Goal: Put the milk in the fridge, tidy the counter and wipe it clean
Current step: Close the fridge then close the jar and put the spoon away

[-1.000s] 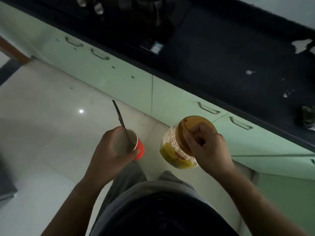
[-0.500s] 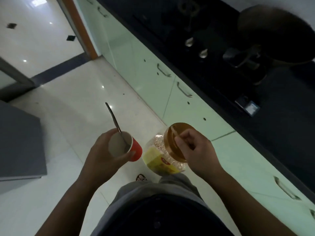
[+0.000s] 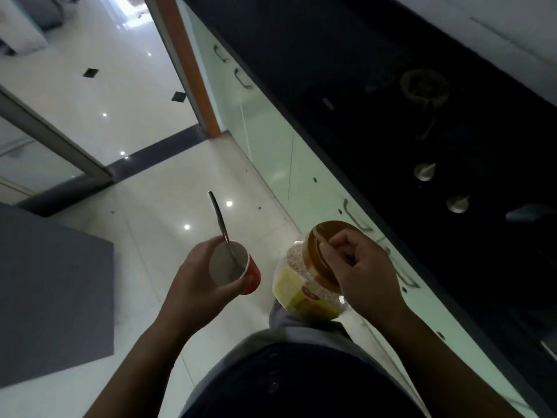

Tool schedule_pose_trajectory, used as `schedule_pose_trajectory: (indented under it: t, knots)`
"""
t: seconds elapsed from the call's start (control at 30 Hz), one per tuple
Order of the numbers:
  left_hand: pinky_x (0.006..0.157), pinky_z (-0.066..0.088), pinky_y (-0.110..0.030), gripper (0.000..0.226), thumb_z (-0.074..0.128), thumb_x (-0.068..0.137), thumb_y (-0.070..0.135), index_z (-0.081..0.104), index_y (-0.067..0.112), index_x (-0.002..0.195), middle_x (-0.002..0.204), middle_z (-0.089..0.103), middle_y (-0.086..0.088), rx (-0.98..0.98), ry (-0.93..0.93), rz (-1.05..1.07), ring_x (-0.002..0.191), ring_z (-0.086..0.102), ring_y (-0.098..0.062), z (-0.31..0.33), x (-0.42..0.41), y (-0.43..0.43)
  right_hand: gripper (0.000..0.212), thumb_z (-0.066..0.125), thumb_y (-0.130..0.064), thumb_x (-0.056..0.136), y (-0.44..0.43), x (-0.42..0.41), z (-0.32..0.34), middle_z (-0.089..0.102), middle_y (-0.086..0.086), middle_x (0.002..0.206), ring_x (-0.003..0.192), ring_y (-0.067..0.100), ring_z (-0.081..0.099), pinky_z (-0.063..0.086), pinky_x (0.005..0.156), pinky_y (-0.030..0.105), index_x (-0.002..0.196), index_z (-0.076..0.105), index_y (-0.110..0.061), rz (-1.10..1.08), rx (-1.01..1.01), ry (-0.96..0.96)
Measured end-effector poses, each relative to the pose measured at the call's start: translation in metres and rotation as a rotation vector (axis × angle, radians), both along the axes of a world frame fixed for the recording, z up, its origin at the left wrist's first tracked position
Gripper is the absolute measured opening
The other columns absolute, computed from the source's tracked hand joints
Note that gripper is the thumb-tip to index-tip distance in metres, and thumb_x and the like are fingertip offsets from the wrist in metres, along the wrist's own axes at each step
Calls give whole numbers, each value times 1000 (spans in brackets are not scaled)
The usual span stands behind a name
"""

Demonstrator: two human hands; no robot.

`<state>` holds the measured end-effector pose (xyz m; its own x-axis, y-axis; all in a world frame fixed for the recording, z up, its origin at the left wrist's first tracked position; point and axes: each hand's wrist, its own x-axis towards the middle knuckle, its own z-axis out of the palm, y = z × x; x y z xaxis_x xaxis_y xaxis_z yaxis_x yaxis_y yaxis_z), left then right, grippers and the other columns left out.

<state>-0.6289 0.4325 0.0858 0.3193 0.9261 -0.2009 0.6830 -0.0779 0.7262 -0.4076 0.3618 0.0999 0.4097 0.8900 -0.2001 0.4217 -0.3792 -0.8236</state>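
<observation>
Left hand (image 3: 196,279) grips a red paper cup (image 3: 233,268) holding a loose metal spoon (image 3: 222,229); right hand (image 3: 366,271) clasps the oats jar (image 3: 301,289) by its amber lid (image 3: 316,251), both clear of the worktop (image 3: 376,86). No milk visible. Risk: a loosely seated lid could release the jar; tilting could tip the spoon out.

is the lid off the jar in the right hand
No, the amber lid sits on the clear jar, and the right hand grips the jar by it.
</observation>
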Motion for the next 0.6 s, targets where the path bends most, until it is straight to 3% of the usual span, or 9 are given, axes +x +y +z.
schedule_pose_trajectory:
  t: [0.13, 0.3, 0.4, 0.47, 0.6]
  knots:
    - [72, 39, -14, 79, 74, 59, 47, 47, 19, 128, 115, 50, 8, 58, 7, 6, 102, 50, -12, 22, 24, 88, 15, 59, -33, 86, 92, 22, 16, 57, -3, 63, 65, 17, 59, 51, 64, 39, 78, 56, -21, 92, 53, 67]
    - [71, 42, -16, 78, 80, 63, 33, 44, 17, 131, 116, 47, 8, 60, 13, 109, 103, 48, -14, 26, 40, 170, 15, 61, -30, 85, 190, 39, 22, 52, -5, 55, 52, 12, 51, 47, 55, 37, 75, 54, -21, 120, 105, 130]
    - [70, 40, -15, 78, 80, 64, 34, 43, 18, 131, 115, 46, 9, 73, 15, 133, 102, 47, -13, 25, 46, 217, 15, 60, -28, 86, 240, 47, 28, 58, 3, 62, 61, 18, 59, 52, 60, 33, 77, 55, -17, 81, 130, 160]
    - [69, 37, -13, 78, 80, 65, 34, 43, 19, 132, 115, 45, 10, 76, 19, 148, 101, 45, -11, 23, 50, 250, 17, 59, -29, 86, 273, 56, 32, 58, 6, 62, 62, 22, 60, 54, 62, 39, 75, 56, -16, 48, 151, 148]
    - [70, 38, -16, 78, 80, 65, 35, 43, 20, 132, 124, 50, 2, 65, 8, 146, 102, 45, -10, 17, 60, 326, 16, 59, -32, 85, 341, 67, 40, 61, 1, 65, 66, 13, 61, 55, 68, 37, 78, 58, -17, 13, 150, 107]
